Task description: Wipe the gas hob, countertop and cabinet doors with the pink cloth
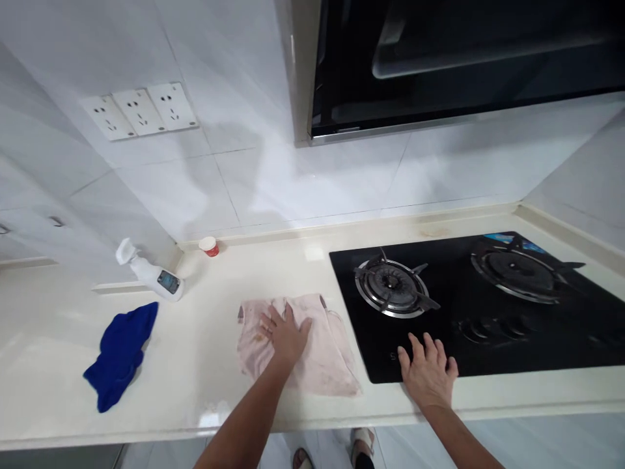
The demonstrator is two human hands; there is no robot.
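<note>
A pale pink cloth [325, 355] lies spread on the cream countertop [209, 339], with a small brownish stain on its left part. My left hand [286, 335] rests flat on this cloth, fingers spread and pressing its upper middle. To the right, my right hand [430, 371] lies on the front edge of the black gas stove [439, 319], palm down with the fingers apart and holding nothing. The left burner [390, 284] is just beyond the right fingertips.
A crumpled blue cloth [120, 355] and a white spray bottle [151, 272], tipped against the wall ledge, lie at the left. A small red and white cup [209, 246] stands by the back wall. The range hood [459, 65] overhangs the stove.
</note>
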